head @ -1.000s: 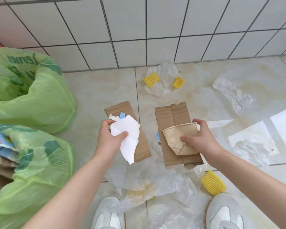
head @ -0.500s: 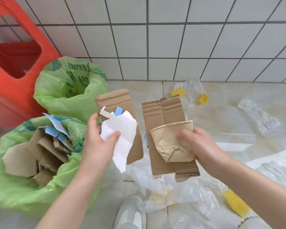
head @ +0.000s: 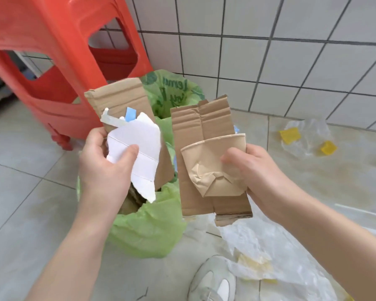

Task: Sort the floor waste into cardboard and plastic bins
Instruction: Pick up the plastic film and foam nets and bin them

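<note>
**Holding cardboard scraps above the green bag**

Gripping both loads at once, the person stands over the floor waste. The left hand (head: 105,168) has its grip closed on a torn white card (head: 137,155), thumb on the front face, with a brown cardboard piece (head: 119,98) and a blue scrap (head: 130,115) stacked behind it. The right hand (head: 256,170) has its grip closed on a flattened paper cup (head: 208,166) pressed against a creased cardboard strip (head: 201,124).

Both loads hang above a green bag (head: 152,224) standing on the floor; brown cardboard shows inside its mouth. A second green bag (head: 172,92) stands behind it, near the tiled wall (head: 269,51). A red plastic stool (head: 52,51) is at the left, just beside the bags.

Clear plastic film (head: 267,246) lies crumpled on the floor by a white shoe (head: 213,279). More film (head: 308,131) lies near the wall with two yellow pieces (head: 289,135) on it.
</note>
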Demonstrator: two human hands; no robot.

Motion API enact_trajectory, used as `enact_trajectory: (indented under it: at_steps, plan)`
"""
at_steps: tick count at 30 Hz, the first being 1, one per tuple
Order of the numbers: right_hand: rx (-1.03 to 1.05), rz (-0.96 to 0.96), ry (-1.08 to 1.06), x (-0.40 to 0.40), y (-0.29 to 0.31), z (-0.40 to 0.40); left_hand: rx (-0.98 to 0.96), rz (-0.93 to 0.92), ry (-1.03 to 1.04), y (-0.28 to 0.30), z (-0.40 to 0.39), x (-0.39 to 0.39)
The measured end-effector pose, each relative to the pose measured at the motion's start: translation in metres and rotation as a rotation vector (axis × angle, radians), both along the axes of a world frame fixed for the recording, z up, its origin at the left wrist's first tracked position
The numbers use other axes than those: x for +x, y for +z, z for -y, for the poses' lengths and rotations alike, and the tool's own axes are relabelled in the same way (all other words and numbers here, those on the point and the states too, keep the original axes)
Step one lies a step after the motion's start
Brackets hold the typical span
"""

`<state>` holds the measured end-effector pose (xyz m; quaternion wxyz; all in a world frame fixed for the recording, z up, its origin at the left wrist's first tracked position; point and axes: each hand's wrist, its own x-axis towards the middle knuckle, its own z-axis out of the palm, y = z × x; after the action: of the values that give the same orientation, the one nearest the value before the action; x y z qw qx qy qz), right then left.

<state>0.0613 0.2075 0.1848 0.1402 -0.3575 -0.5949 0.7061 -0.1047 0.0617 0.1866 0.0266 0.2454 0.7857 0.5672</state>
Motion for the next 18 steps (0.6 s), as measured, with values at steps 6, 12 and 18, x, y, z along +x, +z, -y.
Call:
enact_trajectory:
  at_steps: [6,12,18]
  plan:
    - [0.119,0.030,0.024,-0.047,0.007,0.020,0.051,-0.100,0.291,0.005,0.030,-0.044]
    - [0.344,0.088,-0.092,-0.077,0.002,0.018,-0.008,-0.142,0.353,-0.010,0.039,-0.050]
    - [0.357,0.061,-0.131,-0.105,-0.005,0.034,0.045,-0.254,0.428,-0.005,0.049,-0.061]
